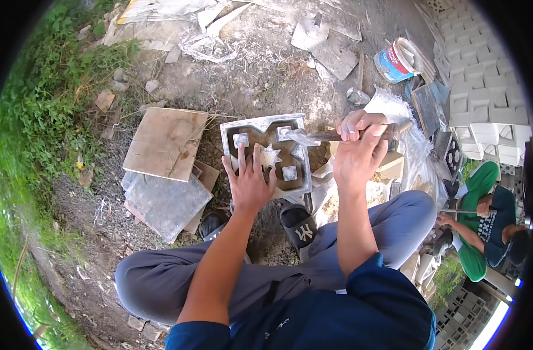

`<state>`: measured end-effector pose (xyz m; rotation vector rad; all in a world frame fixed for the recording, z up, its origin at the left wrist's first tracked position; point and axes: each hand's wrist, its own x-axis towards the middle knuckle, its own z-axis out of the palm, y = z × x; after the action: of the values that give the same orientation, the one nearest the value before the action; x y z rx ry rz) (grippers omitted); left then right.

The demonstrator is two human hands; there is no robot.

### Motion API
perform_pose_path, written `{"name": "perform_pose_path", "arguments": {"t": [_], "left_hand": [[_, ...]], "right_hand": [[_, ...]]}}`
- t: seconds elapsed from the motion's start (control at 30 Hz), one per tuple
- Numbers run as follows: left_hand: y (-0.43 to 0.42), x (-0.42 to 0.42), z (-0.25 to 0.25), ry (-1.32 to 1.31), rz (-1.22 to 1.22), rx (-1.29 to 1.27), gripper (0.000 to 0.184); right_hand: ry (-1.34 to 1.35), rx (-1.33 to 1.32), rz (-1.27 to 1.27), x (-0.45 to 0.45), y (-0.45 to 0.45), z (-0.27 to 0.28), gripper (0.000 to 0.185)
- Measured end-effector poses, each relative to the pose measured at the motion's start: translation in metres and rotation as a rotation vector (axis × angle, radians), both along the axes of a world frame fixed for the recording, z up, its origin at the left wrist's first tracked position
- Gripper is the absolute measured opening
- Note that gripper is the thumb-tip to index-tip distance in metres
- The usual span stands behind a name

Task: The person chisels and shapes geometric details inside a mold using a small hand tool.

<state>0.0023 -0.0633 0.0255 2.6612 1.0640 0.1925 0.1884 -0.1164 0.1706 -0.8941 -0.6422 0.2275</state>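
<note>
A square metal mould [306,169] lies on the ground in front of me, with a star-shaped piece [270,155] at its centre and square blocks around it. My left hand [252,179] rests on its near-left part, fingers spread. My right hand [361,146] is closed around the wooden handle of a tool with a flat metal blade [302,138]; I cannot tell its exact kind. The blade points left, over the mould's far-right block [282,133]. Part of the mould's near-left side is hidden by my left hand.
Flat boards [164,143] are stacked left of the mould. A paint bucket [397,60] stands at the far right, near stacked pale blocks [485,76]. Plastic sheeting [415,157] lies to the right. Another person [482,221] sits at the right edge.
</note>
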Motion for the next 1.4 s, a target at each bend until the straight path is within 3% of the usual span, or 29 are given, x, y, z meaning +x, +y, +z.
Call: {"name": "perform_pose_path", "arguments": {"t": [0.07, 0.3, 0.77, 1.03, 1.1, 1.2, 1.4], "left_hand": [[0.000, -0.001, -0.004, -0.016, -0.001, 0.020, 0.078], [0.001, 0.001, 0.000, -0.007, -0.004, -0.021, 0.078], [0.003, 0.000, -0.003, -0.045, 0.007, -0.007, 0.080], [0.004, -0.001, -0.003, -0.065, 0.015, -0.010, 0.079], [0.003, -0.001, -0.003, -0.097, 0.011, 0.011, 0.078], [0.004, -0.001, 0.001, -0.059, 0.019, -0.048, 0.078], [0.003, -0.002, 0.001, -0.034, 0.008, -0.068, 0.079]], "right_hand": [[0.004, 0.038, 0.102, 0.005, -0.010, -0.001, 0.047], [0.289, 0.064, 0.199, -0.009, 0.006, -0.019, 0.047], [0.015, -0.045, 0.174, -0.020, 0.022, -0.044, 0.050], [-0.296, -0.216, 0.245, -0.030, 0.024, -0.046, 0.055], [-0.266, -0.183, 0.222, -0.034, 0.027, -0.043, 0.051], [-0.348, -0.333, 0.215, -0.032, 0.027, -0.040, 0.051], [-0.358, -0.328, 0.206, -0.028, 0.033, -0.062, 0.033]]}}
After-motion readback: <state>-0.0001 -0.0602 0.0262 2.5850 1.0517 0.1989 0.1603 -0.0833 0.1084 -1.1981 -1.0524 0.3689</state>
